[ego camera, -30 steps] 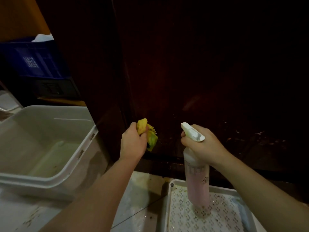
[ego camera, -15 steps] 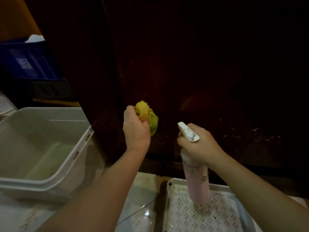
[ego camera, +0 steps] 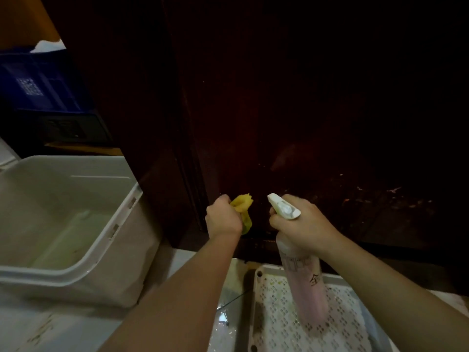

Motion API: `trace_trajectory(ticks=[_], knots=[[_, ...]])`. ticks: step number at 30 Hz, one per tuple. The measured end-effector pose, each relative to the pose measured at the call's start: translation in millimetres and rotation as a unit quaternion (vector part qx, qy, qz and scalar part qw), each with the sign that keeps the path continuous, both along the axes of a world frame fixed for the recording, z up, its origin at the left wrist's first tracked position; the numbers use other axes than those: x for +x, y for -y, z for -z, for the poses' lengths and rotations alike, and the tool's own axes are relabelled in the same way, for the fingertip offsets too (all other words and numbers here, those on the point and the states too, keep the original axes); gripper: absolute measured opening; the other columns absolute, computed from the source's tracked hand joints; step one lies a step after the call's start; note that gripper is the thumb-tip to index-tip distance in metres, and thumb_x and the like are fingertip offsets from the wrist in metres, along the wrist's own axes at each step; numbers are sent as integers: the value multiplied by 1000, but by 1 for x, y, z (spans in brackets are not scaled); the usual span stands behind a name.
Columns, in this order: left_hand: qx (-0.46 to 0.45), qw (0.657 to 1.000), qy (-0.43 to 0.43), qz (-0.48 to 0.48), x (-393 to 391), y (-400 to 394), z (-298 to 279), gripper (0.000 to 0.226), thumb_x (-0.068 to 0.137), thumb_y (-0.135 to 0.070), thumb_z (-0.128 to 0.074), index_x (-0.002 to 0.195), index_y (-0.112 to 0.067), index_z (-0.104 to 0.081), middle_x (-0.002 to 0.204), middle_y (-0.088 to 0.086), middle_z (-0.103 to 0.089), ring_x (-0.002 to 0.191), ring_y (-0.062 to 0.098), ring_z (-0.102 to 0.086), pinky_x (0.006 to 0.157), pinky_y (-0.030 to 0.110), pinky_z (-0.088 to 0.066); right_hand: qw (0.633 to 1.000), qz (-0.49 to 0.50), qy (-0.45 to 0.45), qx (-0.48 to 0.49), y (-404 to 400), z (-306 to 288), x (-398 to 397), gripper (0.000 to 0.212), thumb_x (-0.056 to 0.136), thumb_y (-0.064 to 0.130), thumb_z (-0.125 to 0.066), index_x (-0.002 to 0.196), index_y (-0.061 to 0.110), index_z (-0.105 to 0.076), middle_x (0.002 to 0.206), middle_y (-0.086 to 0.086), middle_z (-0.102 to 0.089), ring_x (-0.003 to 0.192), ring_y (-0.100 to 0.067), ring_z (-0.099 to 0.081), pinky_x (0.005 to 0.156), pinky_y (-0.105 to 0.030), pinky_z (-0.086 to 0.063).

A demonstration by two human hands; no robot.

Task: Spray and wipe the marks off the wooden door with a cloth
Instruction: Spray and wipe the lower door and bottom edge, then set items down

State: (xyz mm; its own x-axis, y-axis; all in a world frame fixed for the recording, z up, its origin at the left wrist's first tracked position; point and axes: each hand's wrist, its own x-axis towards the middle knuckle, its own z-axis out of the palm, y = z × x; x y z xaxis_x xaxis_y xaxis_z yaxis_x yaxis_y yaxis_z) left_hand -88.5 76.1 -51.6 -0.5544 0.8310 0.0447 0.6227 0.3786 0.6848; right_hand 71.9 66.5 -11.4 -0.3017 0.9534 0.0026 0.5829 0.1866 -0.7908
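Head view: two hands (ego camera: 223,218), one cloth (ego camera: 243,205), one spray bottle (ego camera: 304,280), one door (ego camera: 304,110).

Appears to be a dim domestic utility or storage corner. Dark varnished wooden door (ego camera: 291,123) with pale marks low down. Large white plastic tub (ego camera: 76,273) on a pale tiled floor (ego camera: 50,331). White perforated tray (ego camera: 284,326) beside it. Blue plastic crate (ego camera: 38,85) stacked behind.

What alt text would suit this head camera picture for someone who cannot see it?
A person's left hand presses a yellow cloth low on a dark wooden door, while the right hand grips a pink spray bottle. A white tub sits left.
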Motion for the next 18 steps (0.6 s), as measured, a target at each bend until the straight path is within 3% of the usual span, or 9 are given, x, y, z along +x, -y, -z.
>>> trace_trajectory(ticks=[2,5,8,12,16,18], knots=[[-41,999,27,-14,-2,-4,-1,15,92,-9,-47,82,-15,-58,72,0,-48,74,21,-51,65,32,-41,1000,-4,-18,-5,1,0,0,6,82,19,-65,87,21,-62,83,2,-63,78,-15,-60,63,-27,-44],[-76,993,91,-8,-5,-6,-6,11,92,-16,-53,82,-17,-56,87,6,-57,81,23,-55,70,33,-46,997,16,-64,36,4,-7,0,7,82,16,-66,79,22,-62,77,3,-62,73,-12,-59,60,-25,-42],[-78,986,144,24,-10,-4,-13,11,89,-22,-61,93,-16,-53,95,7,-57,90,27,-59,78,38,-53,989,25,-117,88,5,-22,-1,9,81,13,-66,75,10,-62,71,-9,-62,66,-21,-59,57,-31,-44],[-10,987,156,32,-14,1,-26,23,86,-30,-65,97,-21,-46,83,-3,-51,74,15,-55,67,31,-48,981,21,-128,144,2,-38,-5,21,83,13,-64,69,0,-55,65,-19,-56,55,-28,-49,49,-33,-38],[90,984,152,18,-18,10,-46,22,87,-28,-64,101,-25,-48,88,-7,-55,73,5,-55,50,18,-41,987,52,-72,136,2,-37,-8,32,80,17,-62,55,13,-43,53,-2,-44,47,-11,-41,46,-28,-33],[137,978,155,9,-18,13,-57,20,87,-26,-63,101,-24,-49,89,-7,-56,73,5,-56,44,11,-36,990,57,-51,119,0,-35,-5,34,78,16,-62,54,17,-38,53,3,-42,44,-7,-39,41,-19,-30]])
